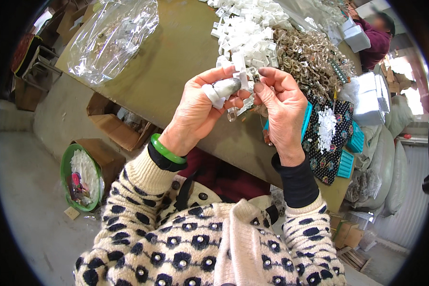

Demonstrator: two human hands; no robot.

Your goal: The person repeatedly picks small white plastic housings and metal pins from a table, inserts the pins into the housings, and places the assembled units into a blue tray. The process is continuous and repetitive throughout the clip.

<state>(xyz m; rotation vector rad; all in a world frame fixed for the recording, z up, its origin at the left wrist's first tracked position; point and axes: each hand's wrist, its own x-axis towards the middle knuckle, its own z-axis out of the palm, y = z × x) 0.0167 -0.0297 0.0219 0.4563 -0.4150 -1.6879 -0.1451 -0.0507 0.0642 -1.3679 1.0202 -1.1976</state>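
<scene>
Both hands meet above the table (pixel 176 57), close to a heap of white plastic housings (pixel 248 35). My left hand (pixel 190 107), with a grey-stained white wrap on its thumb and a green bangle at the wrist, is closed around a white plastic housing (pixel 240 66). A small clear piece (pixel 232 114) shows below its fingers. Thumb and forefinger of my right hand (pixel 286 102) pinch a small metal-and-clear part (pixel 256 76) beside the housing; whether the two touch I cannot tell. Fingers hide much of both pieces.
To the right lie a pile of brownish clear parts (pixel 302 57) and small white pieces (pixel 326 128) on a dark patterned cloth (pixel 314 164). Teal trays (pixel 346 164) stand nearby. A plastic bag (pixel 114 43) lies far left, a green basin (pixel 64 174) below. Another person (pixel 376 43) sits far right.
</scene>
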